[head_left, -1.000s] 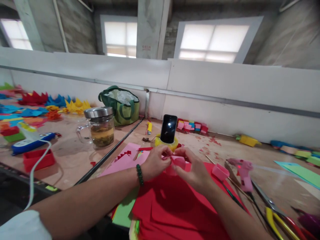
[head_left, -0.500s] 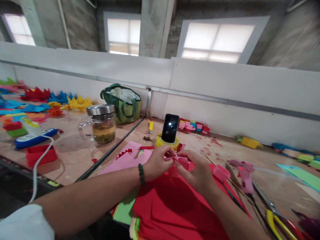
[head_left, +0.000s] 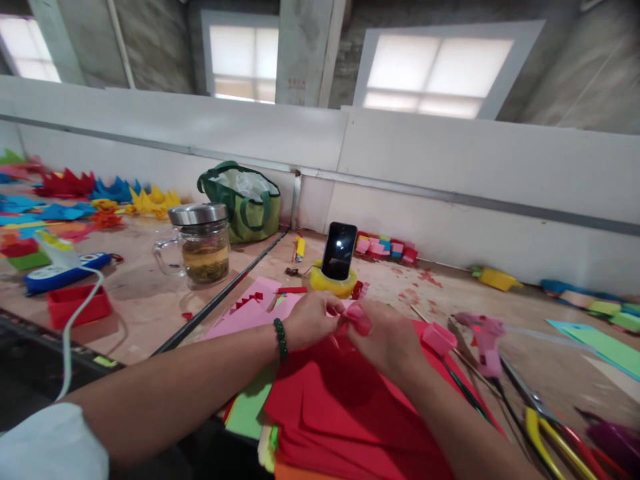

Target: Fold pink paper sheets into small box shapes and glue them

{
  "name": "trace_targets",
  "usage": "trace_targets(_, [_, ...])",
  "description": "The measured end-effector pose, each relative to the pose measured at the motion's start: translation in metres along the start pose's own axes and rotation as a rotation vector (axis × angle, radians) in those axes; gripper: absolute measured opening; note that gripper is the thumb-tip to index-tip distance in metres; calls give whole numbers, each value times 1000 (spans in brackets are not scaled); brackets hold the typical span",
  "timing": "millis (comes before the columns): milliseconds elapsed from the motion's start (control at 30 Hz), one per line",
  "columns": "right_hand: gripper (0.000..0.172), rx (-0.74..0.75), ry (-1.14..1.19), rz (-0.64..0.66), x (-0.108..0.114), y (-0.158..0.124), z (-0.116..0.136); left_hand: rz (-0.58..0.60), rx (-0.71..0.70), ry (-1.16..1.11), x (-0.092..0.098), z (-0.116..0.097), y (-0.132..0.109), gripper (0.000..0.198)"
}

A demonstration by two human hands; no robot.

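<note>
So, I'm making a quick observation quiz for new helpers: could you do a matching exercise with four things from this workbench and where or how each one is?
Column 1
1. Pink paper piece
2. Phone
3. Glass mug
4. Glue gun

Column 2
A. Propped up at a yellow roll
B. Showing a small red light
C. At the fingers of the left hand and the right hand
D. Topped with a metal lid

Pairs: 1-C, 2-A, 3-D, 4-B
</note>
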State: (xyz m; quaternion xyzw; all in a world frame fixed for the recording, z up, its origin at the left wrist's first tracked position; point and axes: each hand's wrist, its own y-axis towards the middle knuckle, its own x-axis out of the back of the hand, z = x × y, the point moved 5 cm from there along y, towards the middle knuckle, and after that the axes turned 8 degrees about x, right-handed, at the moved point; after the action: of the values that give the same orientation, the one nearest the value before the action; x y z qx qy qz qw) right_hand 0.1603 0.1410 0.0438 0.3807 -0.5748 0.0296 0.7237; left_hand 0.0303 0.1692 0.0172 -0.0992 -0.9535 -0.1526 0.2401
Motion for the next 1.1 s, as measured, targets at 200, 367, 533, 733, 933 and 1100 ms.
trace_targets(200, [14, -72, -31, 69, -3, -2, -5, -1, 12, 100, 2, 3, 1, 14])
trace_targets(367, [10, -77, 1, 160, -3, 1, -5, 48, 75, 167, 0, 5, 0, 15])
trace_targets(533, [17, -144, 32, 227, -1, 2, -8, 82, 96, 192, -3, 7, -1, 16])
trace_targets(733, [23, -192, 333, 122, 2, 5, -18, 39, 136, 180, 3, 8, 2, 15])
trace_targets(933, [22, -510, 727, 172, -12, 2, -25, -54, -29, 22, 10, 2, 8, 17])
trace_targets(1100, [3, -383, 574, 86, -24, 3, -22, -104, 7, 23, 9, 0, 5, 12])
